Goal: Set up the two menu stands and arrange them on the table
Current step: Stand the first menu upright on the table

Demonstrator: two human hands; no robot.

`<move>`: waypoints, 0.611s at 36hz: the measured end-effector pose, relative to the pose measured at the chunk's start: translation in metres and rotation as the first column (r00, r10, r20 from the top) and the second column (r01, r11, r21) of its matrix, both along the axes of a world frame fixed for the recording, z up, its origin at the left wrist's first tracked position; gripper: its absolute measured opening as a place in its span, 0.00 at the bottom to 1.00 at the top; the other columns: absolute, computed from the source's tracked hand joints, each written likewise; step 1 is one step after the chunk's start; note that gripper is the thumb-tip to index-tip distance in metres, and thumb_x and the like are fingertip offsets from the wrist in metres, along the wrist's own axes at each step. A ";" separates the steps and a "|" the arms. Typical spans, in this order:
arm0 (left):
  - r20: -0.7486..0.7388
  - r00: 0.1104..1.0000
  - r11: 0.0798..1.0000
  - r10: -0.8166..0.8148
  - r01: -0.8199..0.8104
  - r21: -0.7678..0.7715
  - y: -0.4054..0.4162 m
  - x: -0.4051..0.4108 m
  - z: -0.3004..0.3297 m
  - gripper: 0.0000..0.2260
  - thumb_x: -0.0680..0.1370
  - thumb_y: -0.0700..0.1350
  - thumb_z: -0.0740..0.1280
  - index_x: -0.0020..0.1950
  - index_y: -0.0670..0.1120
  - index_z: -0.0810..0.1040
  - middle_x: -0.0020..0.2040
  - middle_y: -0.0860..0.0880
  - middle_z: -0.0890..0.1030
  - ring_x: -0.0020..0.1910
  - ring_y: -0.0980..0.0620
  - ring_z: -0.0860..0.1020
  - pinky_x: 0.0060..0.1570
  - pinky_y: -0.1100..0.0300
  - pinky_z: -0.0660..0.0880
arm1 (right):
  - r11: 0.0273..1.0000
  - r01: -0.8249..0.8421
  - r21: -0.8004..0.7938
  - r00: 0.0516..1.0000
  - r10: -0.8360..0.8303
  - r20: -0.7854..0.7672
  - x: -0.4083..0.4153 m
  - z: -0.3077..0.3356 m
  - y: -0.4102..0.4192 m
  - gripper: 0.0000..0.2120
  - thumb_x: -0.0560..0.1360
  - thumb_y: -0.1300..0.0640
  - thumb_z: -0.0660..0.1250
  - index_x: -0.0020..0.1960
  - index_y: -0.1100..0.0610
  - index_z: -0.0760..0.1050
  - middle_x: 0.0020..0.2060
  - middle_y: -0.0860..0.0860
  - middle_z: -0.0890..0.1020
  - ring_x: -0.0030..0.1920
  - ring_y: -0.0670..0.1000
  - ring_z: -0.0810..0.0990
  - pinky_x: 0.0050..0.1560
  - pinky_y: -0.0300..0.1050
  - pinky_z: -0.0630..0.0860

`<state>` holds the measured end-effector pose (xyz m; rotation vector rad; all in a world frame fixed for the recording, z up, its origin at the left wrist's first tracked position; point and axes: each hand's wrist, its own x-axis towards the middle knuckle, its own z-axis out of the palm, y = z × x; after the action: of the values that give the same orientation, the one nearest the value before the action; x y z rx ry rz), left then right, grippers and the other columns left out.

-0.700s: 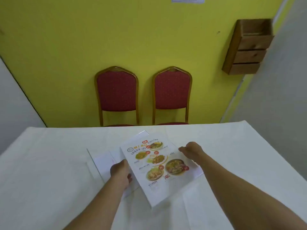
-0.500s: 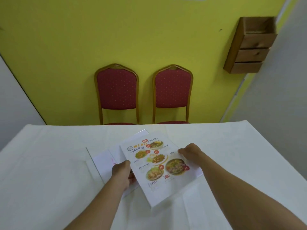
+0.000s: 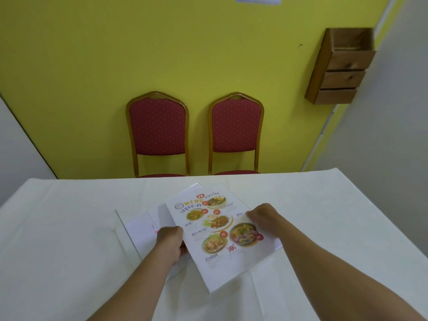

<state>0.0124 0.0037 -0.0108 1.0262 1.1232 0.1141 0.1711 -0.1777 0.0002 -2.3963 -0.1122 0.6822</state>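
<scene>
A white menu sheet (image 3: 217, 230) printed with food photos lies tilted on top of a stack in the middle of the table (image 3: 69, 239). My left hand (image 3: 170, 240) grips its left edge with the fingers curled under. My right hand (image 3: 261, 215) pinches its right edge. Under the sheet lies a clear acrylic menu stand (image 3: 136, 225) flat on the cloth, with a white insert showing a pink mark. A second flat stand corner (image 3: 195, 186) pokes out behind the menu; most of it is hidden.
A white cloth covers the table. Two red padded chairs (image 3: 158, 133) (image 3: 235, 130) stand against the yellow wall beyond the far edge. A wooden wall rack (image 3: 340, 68) hangs at the upper right. A grey wall runs along the right side.
Both hands stay on the menu sheet's edges, the left hand closing a little further onto the left edge. The sheet has barely shifted.
</scene>
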 end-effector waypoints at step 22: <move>0.087 0.916 0.751 -0.392 0.264 0.605 -0.057 -0.005 0.089 0.08 0.75 0.36 0.59 0.44 0.35 0.76 0.42 0.39 0.82 0.32 0.44 0.77 0.28 0.58 0.76 | 0.892 0.169 0.418 0.982 -0.188 0.004 -0.041 0.055 -0.107 0.04 0.75 0.59 0.63 0.41 0.58 0.72 0.37 0.56 0.75 0.38 0.54 0.72 0.38 0.46 0.70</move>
<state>0.0071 -0.0531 0.0778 1.7143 0.6969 0.2898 0.1300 -0.2849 0.0552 -1.9791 -0.0482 0.4633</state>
